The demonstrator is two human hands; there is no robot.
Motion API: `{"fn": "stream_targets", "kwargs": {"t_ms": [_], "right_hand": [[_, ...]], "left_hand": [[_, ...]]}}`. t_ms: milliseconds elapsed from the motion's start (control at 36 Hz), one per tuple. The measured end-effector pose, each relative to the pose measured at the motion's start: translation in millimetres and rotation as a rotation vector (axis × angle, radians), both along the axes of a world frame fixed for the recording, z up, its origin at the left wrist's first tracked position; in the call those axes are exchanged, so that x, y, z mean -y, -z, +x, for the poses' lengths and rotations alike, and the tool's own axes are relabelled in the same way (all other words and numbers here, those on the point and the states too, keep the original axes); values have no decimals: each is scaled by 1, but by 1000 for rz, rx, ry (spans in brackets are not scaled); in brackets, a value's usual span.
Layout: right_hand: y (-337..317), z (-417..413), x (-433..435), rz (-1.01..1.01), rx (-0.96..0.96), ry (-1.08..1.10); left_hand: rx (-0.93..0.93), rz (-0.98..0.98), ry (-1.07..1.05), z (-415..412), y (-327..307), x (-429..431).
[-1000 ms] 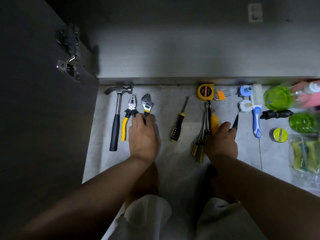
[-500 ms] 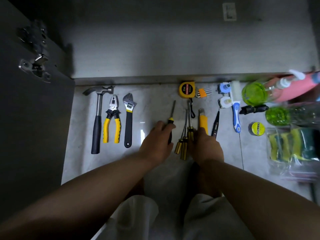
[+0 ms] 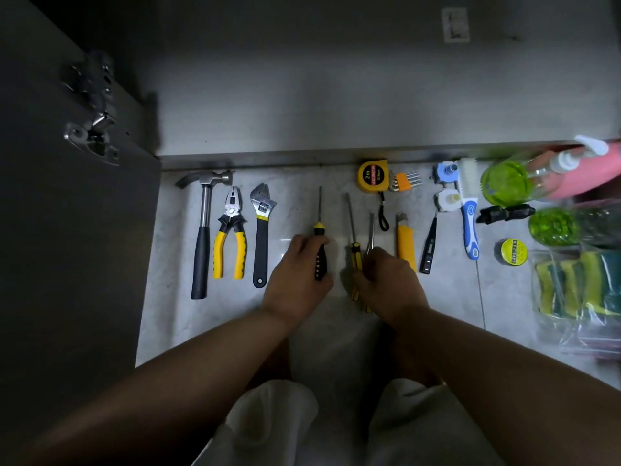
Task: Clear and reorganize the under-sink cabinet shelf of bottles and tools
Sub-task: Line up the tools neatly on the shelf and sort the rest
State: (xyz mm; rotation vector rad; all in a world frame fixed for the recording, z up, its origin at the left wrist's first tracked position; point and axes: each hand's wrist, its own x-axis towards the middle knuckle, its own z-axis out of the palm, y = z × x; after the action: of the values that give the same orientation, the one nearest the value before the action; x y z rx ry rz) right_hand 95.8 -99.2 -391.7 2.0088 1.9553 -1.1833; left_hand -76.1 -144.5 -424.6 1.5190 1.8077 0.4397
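Gripping the black-handled screwdriver (image 3: 320, 260) in the left hand (image 3: 295, 277), fingers (image 3: 304, 242) curled round it, low on the floor (image 3: 302, 196) beside the wrench (image 3: 260, 237). Clutching the yellow screwdrivers (image 3: 354, 255) in the curled right hand (image 3: 389, 284). Reads "2m" on the tape measure (image 3: 372, 175).

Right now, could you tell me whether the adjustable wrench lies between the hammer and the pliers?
No, the yellow-handled pliers lie between the hammer and the adjustable wrench, which is the rightmost of the three.
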Motion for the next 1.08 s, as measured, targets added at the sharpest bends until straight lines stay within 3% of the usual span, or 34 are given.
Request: {"fn": "stream_targets", "kwargs": {"t_ms": [194,500,694,750,833,1028,1083], "right_hand": [[0,-47,4,-39,-56,-106],[16,-84,-15,-79,52,-119],[10,-79,-6,-67,-12,-112],[9,-75,1,-37,-14,-102],[10,-64,14,62,17,-89],[11,-33,36,342,246,81],[11,-29,37,276,273,163]], "left_hand": [[-134,2,-87,-38,2,12],[-176,58,-116,-48,0,8],[-443,99,-106,-65,-8,11],[-480,52,-32,-68,-9,15],[-332,-50,-70,-67,-8,12],[-453,-93,26,-60,-9,3],[-455,-100,3,-59,-11,-1]]}}
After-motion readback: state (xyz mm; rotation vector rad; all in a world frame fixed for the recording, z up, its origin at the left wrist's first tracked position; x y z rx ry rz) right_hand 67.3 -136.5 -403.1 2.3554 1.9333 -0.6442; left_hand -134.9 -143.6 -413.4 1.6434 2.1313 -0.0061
